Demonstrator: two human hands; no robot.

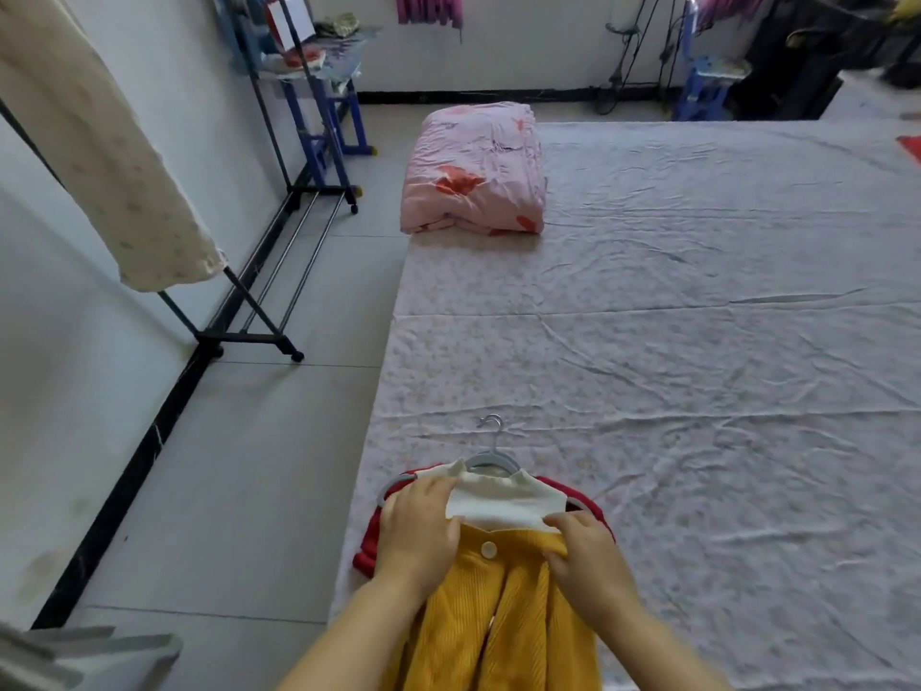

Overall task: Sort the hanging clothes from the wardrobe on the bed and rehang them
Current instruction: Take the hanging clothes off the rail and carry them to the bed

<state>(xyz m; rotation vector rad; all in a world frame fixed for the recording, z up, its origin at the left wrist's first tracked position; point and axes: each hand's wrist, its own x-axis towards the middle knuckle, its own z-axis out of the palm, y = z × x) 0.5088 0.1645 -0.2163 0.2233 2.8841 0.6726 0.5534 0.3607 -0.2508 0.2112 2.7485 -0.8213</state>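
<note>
Left hand [418, 536] grip: clenched on the left edge of the white collar [503, 501]. Right hand [588, 561] grip: pinching the neckline of the yellow garment [498, 615]. The yellow garment lies on a grey hanger [491, 458], over a red garment [366, 556], at the near left corner of the bed [697, 341], close to its left edge. Open sheet extends ahead and to the right. A folded quilt [473, 177] sits at the far left edge. A strip of floor [249, 466] separates the bed from the clothes rack [259, 301].

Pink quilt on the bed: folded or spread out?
Folded. The pink quilt lies as a thick, layered bundle at a corner of the bed.
</note>
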